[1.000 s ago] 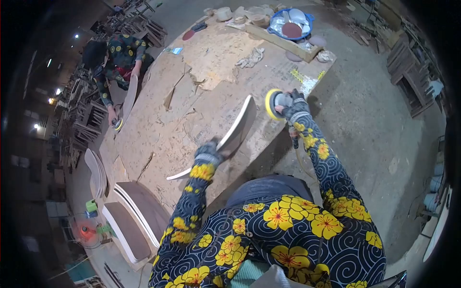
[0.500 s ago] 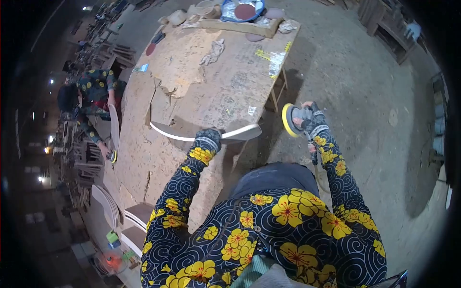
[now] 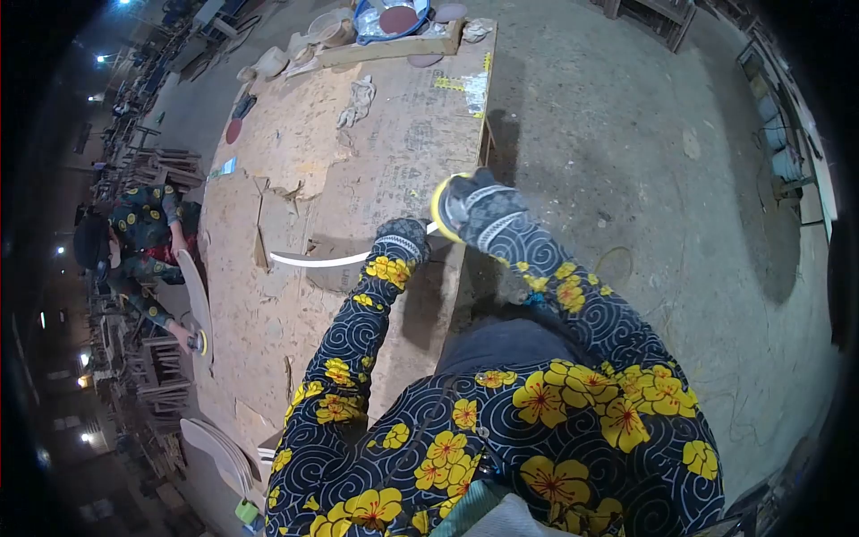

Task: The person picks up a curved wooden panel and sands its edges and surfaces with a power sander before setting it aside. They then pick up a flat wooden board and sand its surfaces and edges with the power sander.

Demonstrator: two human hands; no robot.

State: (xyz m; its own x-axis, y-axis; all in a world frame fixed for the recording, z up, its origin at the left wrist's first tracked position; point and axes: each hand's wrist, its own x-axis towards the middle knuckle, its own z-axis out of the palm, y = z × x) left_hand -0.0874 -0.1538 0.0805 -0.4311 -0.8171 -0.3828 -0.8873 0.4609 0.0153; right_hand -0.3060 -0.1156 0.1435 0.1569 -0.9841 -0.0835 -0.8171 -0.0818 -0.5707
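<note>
My left hand (image 3: 403, 240), in a patterned dark glove, is closed around the middle of a thin curved wooden board (image 3: 327, 261) with a pale edge. The board is held over the near right part of the worktable. My right hand (image 3: 484, 204), gloved too, grips a sander with a yellow disc pad (image 3: 440, 208). The pad's edge meets the right part of the board, just right of my left hand. Behind my right hand and the sander, the board's right end is hidden.
The worn wooden worktable (image 3: 403, 134) carries a crumpled rag (image 3: 358, 100) and a blue basin (image 3: 358, 22) at its far end. Stacked curved boards (image 3: 219, 452) stand at lower left. Across the table, a co-worker (image 3: 143, 233) sands a similar board (image 3: 194, 291).
My right hand has brought the sander leftward from out over the floor to the board's right part. My left hand keeps its hold. The whole view has shifted slightly.
</note>
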